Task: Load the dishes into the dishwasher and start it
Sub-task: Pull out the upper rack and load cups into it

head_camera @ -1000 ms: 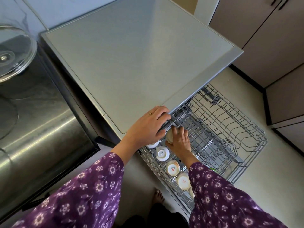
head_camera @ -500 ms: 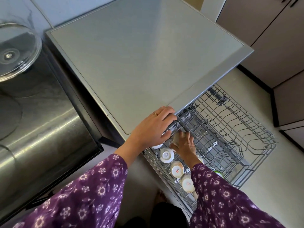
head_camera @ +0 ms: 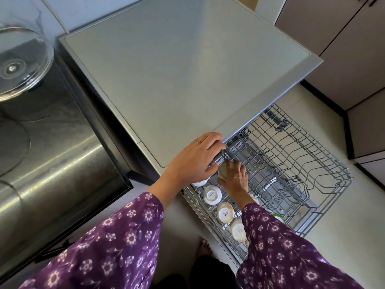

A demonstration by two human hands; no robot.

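A beige cup (head_camera: 222,171) is held by the right hand (head_camera: 236,179) at the far left corner of the pulled-out wire rack (head_camera: 308,161), with fingers and thumb closed around it. The front edge of the dishwasher top (head_camera: 177,80) is gripped by the left hand (head_camera: 195,161), its fingers curled over the lip. Upturned cups (head_camera: 225,212) are lined along the rack's left side, beside the right forearm
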